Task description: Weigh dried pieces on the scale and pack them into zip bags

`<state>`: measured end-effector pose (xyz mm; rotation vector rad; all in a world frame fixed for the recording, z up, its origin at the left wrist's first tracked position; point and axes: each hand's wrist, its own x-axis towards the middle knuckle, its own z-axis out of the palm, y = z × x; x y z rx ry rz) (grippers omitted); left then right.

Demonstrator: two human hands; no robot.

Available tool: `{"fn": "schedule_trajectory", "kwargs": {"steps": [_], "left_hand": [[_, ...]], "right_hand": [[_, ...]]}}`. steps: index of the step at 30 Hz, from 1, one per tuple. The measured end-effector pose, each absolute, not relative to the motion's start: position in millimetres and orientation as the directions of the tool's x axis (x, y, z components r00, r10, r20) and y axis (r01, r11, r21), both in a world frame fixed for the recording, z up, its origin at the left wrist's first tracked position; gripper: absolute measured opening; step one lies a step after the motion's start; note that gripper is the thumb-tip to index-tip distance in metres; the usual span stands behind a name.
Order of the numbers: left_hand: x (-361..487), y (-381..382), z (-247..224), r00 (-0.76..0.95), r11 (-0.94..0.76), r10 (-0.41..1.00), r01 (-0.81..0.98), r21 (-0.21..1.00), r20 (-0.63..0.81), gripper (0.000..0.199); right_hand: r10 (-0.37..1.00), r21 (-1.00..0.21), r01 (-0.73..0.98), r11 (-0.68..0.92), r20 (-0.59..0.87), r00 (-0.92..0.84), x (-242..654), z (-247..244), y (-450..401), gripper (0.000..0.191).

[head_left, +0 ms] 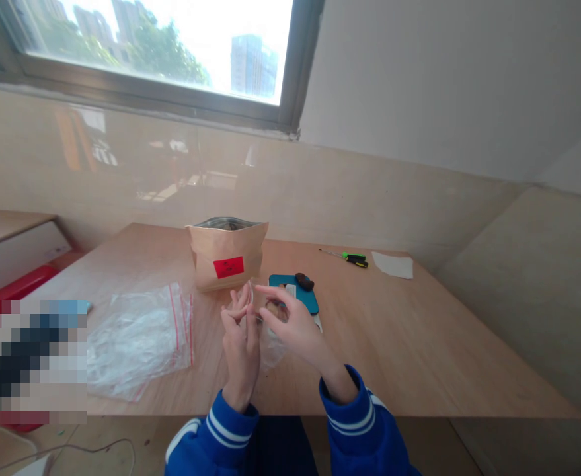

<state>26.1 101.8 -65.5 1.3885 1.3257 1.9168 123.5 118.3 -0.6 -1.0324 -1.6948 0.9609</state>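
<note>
Got my 2 hands up over the wood table (pixel 419 344), left hand (pixel 240 354) and right hand (pixel 295 327) pinching the top of a small clear plastic bag (pixel 271 347). Kraft paper pouch (pixel 225 254) with a red label sits just behind, red-striped zip bag (pixel 139 340) off left.

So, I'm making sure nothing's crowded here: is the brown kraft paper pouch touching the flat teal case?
Apart: the head view shows a strip of bare wooden tabletop between the brown kraft paper pouch and the flat teal case.
</note>
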Motion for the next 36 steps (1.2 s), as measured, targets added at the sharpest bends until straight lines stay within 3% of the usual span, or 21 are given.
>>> {"fn": "schedule_trajectory", "kwargs": {"steps": [3,5,8,10,14,17,21,26,33,36], "left_hand": [[27.4,101.0,-65.9,-0.489,-0.428,0.762,0.113,0.897,0.425,0.009],[27.4,100.8,-66.3,-0.533,-0.415,0.754,0.068,0.907,0.385,0.011],[25.8,100.6,-66.3,-0.583,-0.412,0.728,0.046,0.910,0.360,0.016],[24.5,100.1,-65.5,-0.603,-0.418,0.712,0.048,0.907,0.359,0.018],[24.1,97.7,-62.7,-0.593,-0.431,0.712,0.054,0.901,0.376,0.019],[24.2,96.4,-63.1,-0.581,-0.422,0.725,0.052,0.905,0.371,0.016],[23.0,96.3,-66.6,-0.592,-0.399,0.725,0.054,0.915,0.351,0.016],[23.8,94.9,-65.0,-0.575,-0.408,0.735,0.048,0.912,0.359,0.017],[25.5,94.1,-57.7,-0.570,-0.431,0.726,0.058,0.900,0.384,0.016],[26.2,96.3,-60.1,-0.569,-0.414,0.741,0.031,0.910,0.356,0.016]], "right_hand": [[0.904,-0.970,-0.001,0.242,0.226,-0.363,118.3,2.4,112.7,0.041],[0.894,-0.961,0.000,0.277,0.258,-0.366,119.9,4.1,113.8,0.039],[0.896,-0.878,0.200,0.434,0.400,-0.193,132.1,-2.2,131.0,0.032],[0.881,-0.789,0.429,0.439,0.472,-0.034,144.0,-15.8,152.0,0.033],[0.953,-0.637,0.755,0.153,0.298,0.058,164.6,-54.8,193.4,0.061],[0.963,-0.582,0.798,0.159,0.269,0.004,173.1,-74.2,208.0,0.052],[0.934,-0.596,0.750,0.287,0.347,-0.082,178.6,-76.9,207.9,0.028],[0.929,-0.687,0.651,0.324,0.363,-0.079,182.2,-70.2,197.8,0.027],[0.931,-0.844,0.461,0.274,0.354,0.095,186.4,-63.8,192.4,0.030],[0.941,-0.928,0.267,0.261,0.306,0.144,180.5,-47.2,184.9,0.038]]}}
